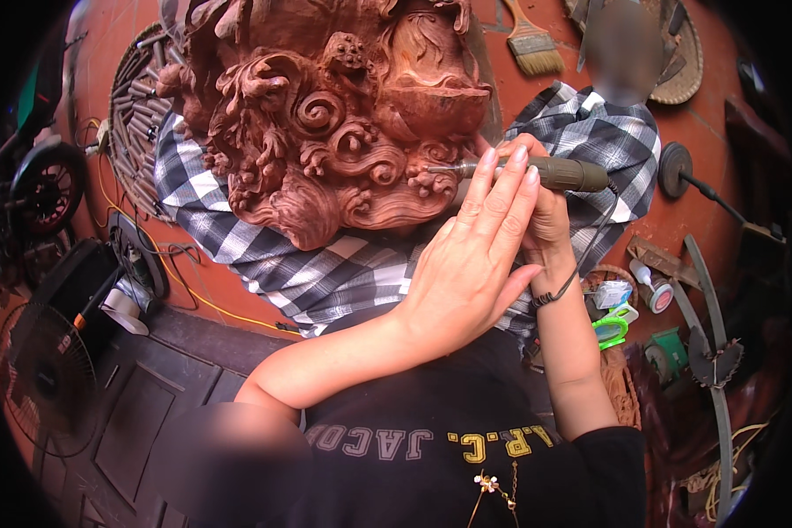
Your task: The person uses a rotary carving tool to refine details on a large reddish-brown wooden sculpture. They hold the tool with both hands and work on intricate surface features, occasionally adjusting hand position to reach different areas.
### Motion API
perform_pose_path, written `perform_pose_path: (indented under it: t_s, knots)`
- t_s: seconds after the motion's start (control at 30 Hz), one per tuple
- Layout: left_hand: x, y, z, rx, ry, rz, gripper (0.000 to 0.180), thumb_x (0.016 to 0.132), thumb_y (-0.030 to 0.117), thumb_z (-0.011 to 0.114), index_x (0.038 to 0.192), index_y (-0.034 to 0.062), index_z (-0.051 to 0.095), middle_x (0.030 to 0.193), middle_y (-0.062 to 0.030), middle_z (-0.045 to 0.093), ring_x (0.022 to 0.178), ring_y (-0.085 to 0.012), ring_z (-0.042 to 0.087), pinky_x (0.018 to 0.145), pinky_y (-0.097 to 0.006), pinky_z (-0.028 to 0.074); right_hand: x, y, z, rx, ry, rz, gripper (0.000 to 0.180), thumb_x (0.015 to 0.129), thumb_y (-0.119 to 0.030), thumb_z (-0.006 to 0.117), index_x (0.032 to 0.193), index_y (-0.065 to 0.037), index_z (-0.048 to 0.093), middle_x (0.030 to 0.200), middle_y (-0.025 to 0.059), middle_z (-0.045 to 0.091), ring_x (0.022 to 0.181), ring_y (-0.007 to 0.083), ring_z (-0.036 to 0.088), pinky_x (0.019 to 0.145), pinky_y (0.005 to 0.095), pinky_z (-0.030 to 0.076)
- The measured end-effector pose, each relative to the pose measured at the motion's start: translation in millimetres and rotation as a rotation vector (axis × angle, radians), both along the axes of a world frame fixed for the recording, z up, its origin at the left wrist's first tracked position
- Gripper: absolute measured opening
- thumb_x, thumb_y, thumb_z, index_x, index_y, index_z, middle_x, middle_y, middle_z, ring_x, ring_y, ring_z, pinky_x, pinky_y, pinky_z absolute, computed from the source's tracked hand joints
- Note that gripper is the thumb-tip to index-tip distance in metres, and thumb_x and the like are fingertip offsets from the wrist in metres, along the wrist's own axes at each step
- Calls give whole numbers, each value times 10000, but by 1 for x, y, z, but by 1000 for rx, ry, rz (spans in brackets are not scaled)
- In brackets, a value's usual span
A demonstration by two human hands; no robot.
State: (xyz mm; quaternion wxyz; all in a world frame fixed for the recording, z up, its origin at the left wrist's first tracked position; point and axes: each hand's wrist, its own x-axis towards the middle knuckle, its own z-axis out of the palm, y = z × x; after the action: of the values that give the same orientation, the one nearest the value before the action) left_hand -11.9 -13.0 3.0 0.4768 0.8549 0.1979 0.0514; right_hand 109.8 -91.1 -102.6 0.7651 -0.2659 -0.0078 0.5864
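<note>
A reddish-brown wood carving, covered in deep swirls and curls, rests before me on a black-and-white plaid cloth. My right hand grips a dark olive rotary carving handpiece with a cord trailing from its back end. Its thin metal bit points left, at the small curls on the carving's lower right; whether it touches the wood I cannot tell. My left hand lies flat across the front of the handpiece and the right fingers, its own fingers stretched out. It partly hides the tool's grip.
At the left, a woven basket holds many slim metal pieces, with a yellow cord below. A wide brush and a tool-filled round tray lie at the far right. A fan stands lower left; a bright green-framed item lies right.
</note>
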Motion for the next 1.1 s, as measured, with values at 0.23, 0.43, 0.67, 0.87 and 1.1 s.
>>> perform_pose_path:
  t_s: [0.23,0.43,0.67,0.87,1.1]
  knots:
    - [-1,1,1,12,2,1,942,732,95,790,1510,-42,277,1566,-256,258,1453,-469,238,1146,-489,319,-2,1,2,-11,-18,-2,274,895,-105,721,1091,-39,542,1056,68,655,989,155,652,926,313,529]
    - [0,4,-2,28,-17,6,935,731,97,789,1506,-47,286,1561,-260,268,1446,-475,253,1141,-491,322,-5,1,3,-47,24,-15,274,887,-97,729,1084,-37,548,1067,67,660,992,143,650,930,303,522]
    - [-3,5,3,27,21,-6,914,744,106,787,1499,-51,297,1547,-276,285,1435,-491,266,1129,-498,333,-10,2,8,-66,-45,-35,259,878,-98,742,1057,-37,564,1051,59,662,982,134,652,932,294,523]
    - [3,12,10,-67,-16,-70,836,747,89,793,1460,-43,378,1527,-283,323,1415,-509,297,1120,-514,338,-30,3,22,-96,-288,-317,254,890,-148,737,1007,-29,546,947,81,608,1029,225,644,1158,563,320]
    - [-36,21,34,-527,-115,211,222,806,67,757,997,1,665,1078,-146,648,933,-275,661,834,-352,536,-34,-6,82,-335,-1124,-290,361,738,35,806,1019,-10,585,936,154,581,949,404,705,805,418,624]
